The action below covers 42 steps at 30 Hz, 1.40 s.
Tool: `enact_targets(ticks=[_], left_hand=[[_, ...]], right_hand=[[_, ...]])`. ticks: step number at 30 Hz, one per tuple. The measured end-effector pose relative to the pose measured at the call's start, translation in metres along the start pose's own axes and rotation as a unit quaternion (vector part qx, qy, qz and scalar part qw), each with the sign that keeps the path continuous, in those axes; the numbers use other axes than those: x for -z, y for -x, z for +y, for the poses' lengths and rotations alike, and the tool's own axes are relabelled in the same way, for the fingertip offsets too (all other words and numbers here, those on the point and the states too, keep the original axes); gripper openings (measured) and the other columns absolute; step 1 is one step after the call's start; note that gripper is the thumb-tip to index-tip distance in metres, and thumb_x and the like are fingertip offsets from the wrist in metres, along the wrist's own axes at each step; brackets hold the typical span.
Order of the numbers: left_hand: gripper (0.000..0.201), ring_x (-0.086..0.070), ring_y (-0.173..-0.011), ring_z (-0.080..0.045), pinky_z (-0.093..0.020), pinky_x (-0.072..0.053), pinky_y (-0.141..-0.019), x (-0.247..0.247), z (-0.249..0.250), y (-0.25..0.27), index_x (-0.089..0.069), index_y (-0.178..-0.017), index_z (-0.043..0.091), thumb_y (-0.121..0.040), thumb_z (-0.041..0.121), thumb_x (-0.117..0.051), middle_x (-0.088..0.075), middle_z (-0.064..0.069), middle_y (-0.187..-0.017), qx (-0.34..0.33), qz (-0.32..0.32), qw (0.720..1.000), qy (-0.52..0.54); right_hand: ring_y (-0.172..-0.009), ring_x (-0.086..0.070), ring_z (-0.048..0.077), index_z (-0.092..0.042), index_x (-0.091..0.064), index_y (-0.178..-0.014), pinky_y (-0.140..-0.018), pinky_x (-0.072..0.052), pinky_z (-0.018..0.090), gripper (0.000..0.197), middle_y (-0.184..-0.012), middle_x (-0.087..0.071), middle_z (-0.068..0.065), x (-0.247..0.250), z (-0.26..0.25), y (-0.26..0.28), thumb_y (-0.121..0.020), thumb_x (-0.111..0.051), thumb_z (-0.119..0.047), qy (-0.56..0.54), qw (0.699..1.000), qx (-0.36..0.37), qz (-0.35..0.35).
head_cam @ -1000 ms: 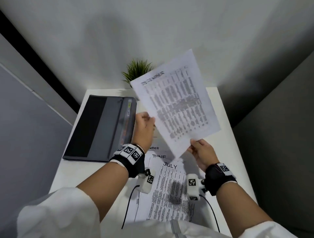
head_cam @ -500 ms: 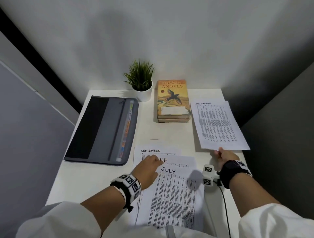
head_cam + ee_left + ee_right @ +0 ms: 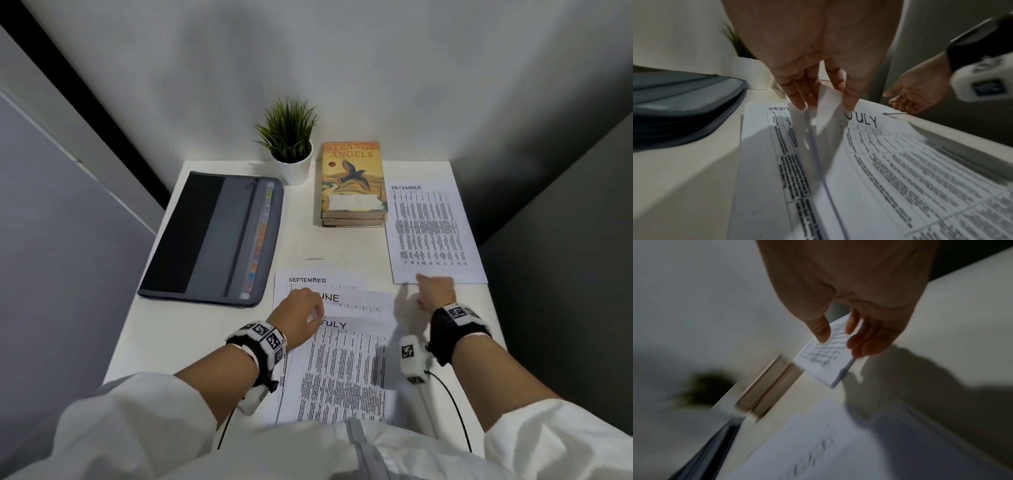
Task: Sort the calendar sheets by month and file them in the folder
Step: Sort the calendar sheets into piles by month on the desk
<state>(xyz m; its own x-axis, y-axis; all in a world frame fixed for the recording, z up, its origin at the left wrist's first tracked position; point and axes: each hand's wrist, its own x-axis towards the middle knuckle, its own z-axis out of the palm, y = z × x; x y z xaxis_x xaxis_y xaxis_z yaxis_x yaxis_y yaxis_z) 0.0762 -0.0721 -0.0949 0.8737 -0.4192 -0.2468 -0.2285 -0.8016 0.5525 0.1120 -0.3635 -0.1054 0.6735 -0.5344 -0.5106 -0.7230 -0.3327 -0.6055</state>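
Watching from the head view: DECEMBER sheet [image 3: 433,233] lies flat at the table's [image 3: 342,246] right edge; right hand [image 3: 435,291] just beside its near edge, grip not readable. Folder [image 3: 219,236] zipped, contents hidden.

Left wrist view: left hand [image 3: 818,68] pinches the JULY sheet [image 3: 890,162] corner; risk: sheets beneath drag along.

Right wrist view: blurred; fingers [image 3: 865,344] spread, holding nothing.

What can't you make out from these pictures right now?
- JUNE sheet: head view, first letter covered by the left hand.
- Sheets under SEPTEMBER sheet: months hidden by the pile.
- Calendar entries: too small or blurred in every view.
- Folder tab labels: too small.
- Right wrist view: motion blur; DECEMBER sheet unreadable there.
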Motion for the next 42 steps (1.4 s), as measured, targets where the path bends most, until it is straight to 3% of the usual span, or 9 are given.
enact_targets(ticks=[3, 6, 10, 14, 18, 24, 28, 35, 42], left_hand=[[0.003, -0.053, -0.100, -0.017, -0.036, -0.046, -0.092, 0.007, 0.005, 0.003, -0.066, -0.083, 0.020, -0.085, 0.021, -0.065, -0.059, 0.001, -0.098, 0.023, -0.004, 0.999, 0.036], [0.003, -0.055, -0.101, -0.017, -0.036, -0.042, -0.099, 0.009, 0.007, 0.009, -0.070, -0.078, 0.019, -0.080, 0.020, -0.071, -0.062, 0.000, -0.099, 0.021, 0.000, 0.998, 0.059], [0.021, -0.053, -0.105, -0.012, -0.031, -0.035, -0.102, 0.008, 0.003, 0.016, -0.070, -0.075, 0.022, -0.080, 0.042, -0.073, -0.061, 0.002, -0.103, 0.026, -0.009, 0.996, 0.090], [0.033, -0.059, -0.094, -0.015, -0.033, -0.047, -0.089, 0.005, 0.000, 0.015, -0.071, -0.079, 0.017, -0.092, 0.045, -0.058, -0.065, -0.001, -0.092, 0.047, 0.011, 0.992, 0.120], [0.012, -0.057, -0.086, -0.006, -0.017, -0.044, -0.078, 0.002, -0.003, 0.015, -0.067, -0.093, 0.024, -0.088, 0.015, -0.060, -0.062, 0.004, -0.097, 0.083, 0.040, 0.985, 0.145], [0.009, -0.052, -0.062, 0.005, -0.005, -0.038, -0.059, 0.002, -0.003, 0.014, -0.071, -0.083, 0.024, -0.085, 0.016, -0.069, -0.064, 0.011, -0.078, 0.096, 0.000, 0.982, 0.160], [0.008, -0.054, -0.066, -0.004, -0.021, -0.046, -0.068, 0.002, 0.000, 0.020, -0.068, -0.077, 0.023, -0.084, 0.021, -0.070, -0.066, 0.006, -0.079, 0.072, -0.015, 0.985, 0.158], [0.022, -0.054, -0.112, -0.014, -0.022, -0.039, -0.095, 0.002, -0.001, 0.012, -0.068, -0.112, 0.017, -0.097, 0.022, -0.052, -0.062, -0.001, -0.117, 0.037, 0.035, 0.996, 0.070], [0.041, -0.042, -0.124, -0.018, -0.027, -0.035, -0.106, -0.005, -0.005, 0.004, -0.051, -0.138, 0.015, -0.097, 0.016, -0.051, -0.048, -0.003, -0.128, 0.044, -0.001, 0.999, -0.021]], right_hand=[[-0.089, -0.061, 0.016, -0.016, -0.066, -0.097, -0.070, -0.046, 0.026, 0.015, -0.098, -0.067, -0.001, -0.029, -0.007, 0.048, -0.094, -0.055, -0.026, 0.021, 0.973, 0.195, -0.124], [-0.085, -0.059, 0.008, -0.018, -0.072, -0.094, -0.069, -0.043, 0.021, 0.025, -0.095, -0.065, -0.007, -0.051, -0.005, 0.085, -0.094, -0.054, -0.036, 0.117, 0.921, 0.288, -0.235], [-0.063, -0.053, 0.019, 0.000, -0.064, -0.076, -0.061, -0.042, 0.030, 0.044, -0.076, -0.062, 0.014, -0.060, 0.007, 0.104, -0.095, -0.051, -0.037, 0.206, 0.893, 0.324, -0.236], [-0.055, -0.046, 0.015, -0.004, -0.057, -0.069, -0.054, -0.036, 0.026, 0.039, -0.063, -0.053, 0.004, -0.058, 0.022, 0.106, -0.096, -0.048, -0.031, 0.190, 0.897, 0.336, -0.214], [-0.057, -0.052, 0.008, -0.023, -0.054, -0.091, -0.055, -0.042, 0.024, 0.008, -0.067, -0.060, -0.005, -0.057, 0.028, 0.107, -0.095, -0.048, -0.026, 0.181, 0.898, 0.348, -0.201], [-0.081, -0.054, 0.011, -0.014, -0.063, -0.115, -0.075, -0.044, 0.026, 0.030, -0.085, -0.063, 0.000, -0.058, 0.027, 0.111, -0.097, -0.043, -0.027, 0.188, 0.881, 0.393, -0.187], [-0.096, -0.044, 0.018, -0.015, -0.067, -0.104, -0.085, -0.040, 0.031, 0.021, -0.097, -0.050, 0.003, -0.058, 0.032, 0.112, -0.095, -0.050, -0.025, 0.199, 0.883, 0.391, -0.165], [-0.062, -0.046, 0.023, -0.009, -0.048, -0.063, -0.061, -0.036, 0.034, 0.042, -0.062, -0.048, 0.007, -0.060, 0.032, 0.116, -0.100, -0.043, -0.028, 0.139, 0.902, 0.377, -0.159], [-0.076, -0.057, 0.018, -0.020, -0.062, -0.101, -0.075, -0.043, 0.033, 0.022, -0.077, -0.061, -0.004, -0.060, 0.038, 0.112, -0.100, -0.041, -0.026, 0.130, 0.909, 0.369, -0.146]])
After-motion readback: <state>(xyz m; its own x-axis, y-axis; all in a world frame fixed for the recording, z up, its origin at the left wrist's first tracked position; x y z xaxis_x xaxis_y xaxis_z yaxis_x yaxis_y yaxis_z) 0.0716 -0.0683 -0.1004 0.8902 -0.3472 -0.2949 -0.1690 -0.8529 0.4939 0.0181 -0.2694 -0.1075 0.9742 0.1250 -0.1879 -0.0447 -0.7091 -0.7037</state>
